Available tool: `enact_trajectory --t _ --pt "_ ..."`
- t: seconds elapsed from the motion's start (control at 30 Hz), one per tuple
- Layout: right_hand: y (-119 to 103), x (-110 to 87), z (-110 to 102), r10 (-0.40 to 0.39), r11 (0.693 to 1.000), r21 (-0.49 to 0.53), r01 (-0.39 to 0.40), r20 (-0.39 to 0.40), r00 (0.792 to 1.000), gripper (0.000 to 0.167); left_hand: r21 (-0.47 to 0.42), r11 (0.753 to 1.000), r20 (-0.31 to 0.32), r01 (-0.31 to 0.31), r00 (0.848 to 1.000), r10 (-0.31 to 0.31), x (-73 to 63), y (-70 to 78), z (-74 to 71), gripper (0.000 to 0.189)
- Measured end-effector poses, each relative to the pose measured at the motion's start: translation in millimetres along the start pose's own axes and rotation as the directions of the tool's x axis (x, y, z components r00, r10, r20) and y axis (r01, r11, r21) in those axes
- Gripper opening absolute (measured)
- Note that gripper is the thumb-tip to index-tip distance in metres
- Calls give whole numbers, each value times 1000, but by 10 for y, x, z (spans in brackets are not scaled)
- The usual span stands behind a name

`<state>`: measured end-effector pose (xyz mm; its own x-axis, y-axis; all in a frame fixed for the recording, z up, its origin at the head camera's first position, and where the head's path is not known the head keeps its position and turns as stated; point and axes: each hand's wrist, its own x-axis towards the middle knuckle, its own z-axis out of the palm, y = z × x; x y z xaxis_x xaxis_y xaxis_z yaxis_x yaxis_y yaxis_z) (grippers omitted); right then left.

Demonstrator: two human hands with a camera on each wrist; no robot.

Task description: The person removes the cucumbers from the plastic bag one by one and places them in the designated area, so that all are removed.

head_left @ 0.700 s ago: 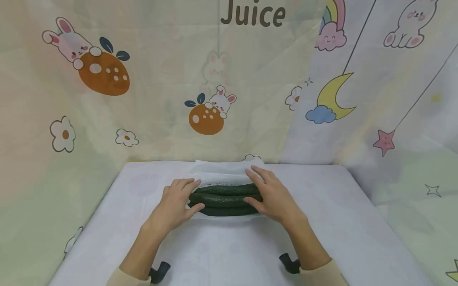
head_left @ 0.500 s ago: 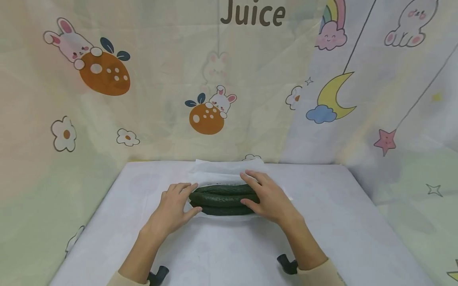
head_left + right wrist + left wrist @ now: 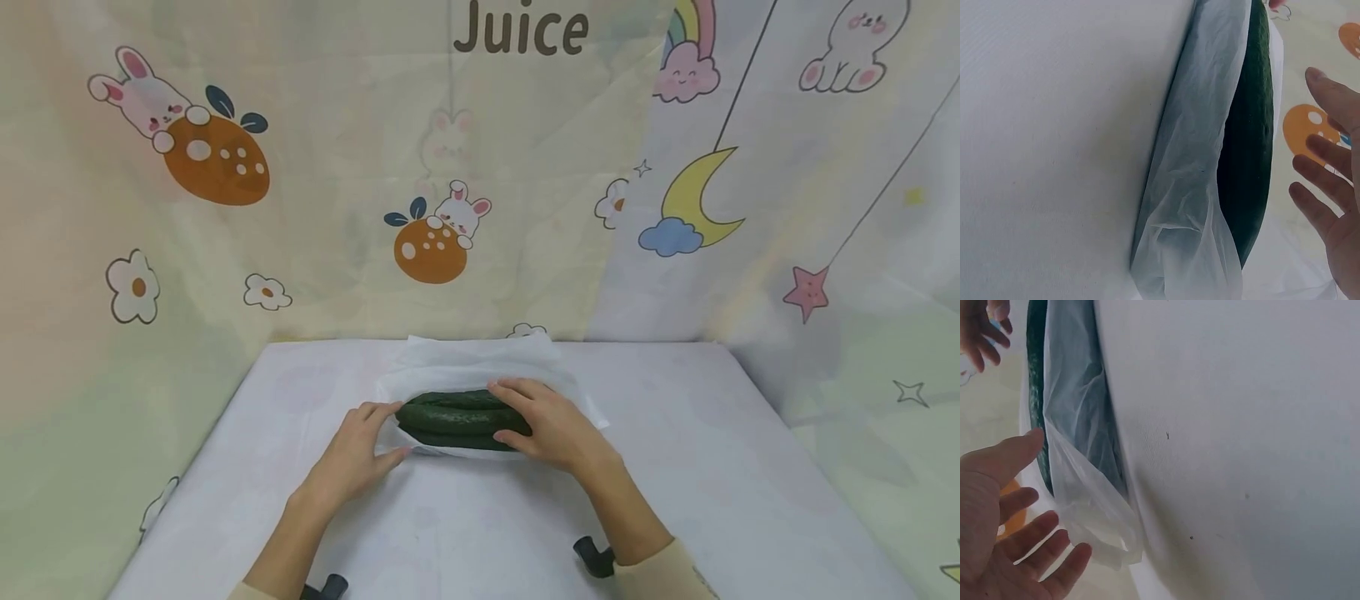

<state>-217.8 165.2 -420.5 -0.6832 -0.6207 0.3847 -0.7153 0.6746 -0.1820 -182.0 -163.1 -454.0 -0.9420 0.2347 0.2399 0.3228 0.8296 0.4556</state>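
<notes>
The cucumbers (image 3: 450, 418) run left to right: our spread left hand (image 3: 352, 457) is just beside one end, our spread right hand (image 3: 553, 427) over the other.

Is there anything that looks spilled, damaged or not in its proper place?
I see nothing spilled or damaged: the cucumbers lie side by side, partly covered by wrinkled translucent plastic film. Only small dark specks on the white tabletop in front look odd; I cannot tell what they are.
</notes>
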Motion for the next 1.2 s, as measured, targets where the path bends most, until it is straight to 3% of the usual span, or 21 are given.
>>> enact_trajectory --t 0.23,0.5,0.83,1.2 --pt "22 10 32 22 1000 4 -22 44 999 64 -26 999 -22 29 999 -29 31 -48 28 65" --pt "30 31 94 51 994 97 -59 79 996 63 -34 998 -20 49 999 -50 20 -116 29 63" --pt "76 78 142 134 972 173 -157 138 981 60 -30 996 46 88 995 -86 5 -201 -6 61" --pt "113 118 255 161 951 250 -183 106 981 60 -80 989 118 125 986 -115 23 -246 43 63"
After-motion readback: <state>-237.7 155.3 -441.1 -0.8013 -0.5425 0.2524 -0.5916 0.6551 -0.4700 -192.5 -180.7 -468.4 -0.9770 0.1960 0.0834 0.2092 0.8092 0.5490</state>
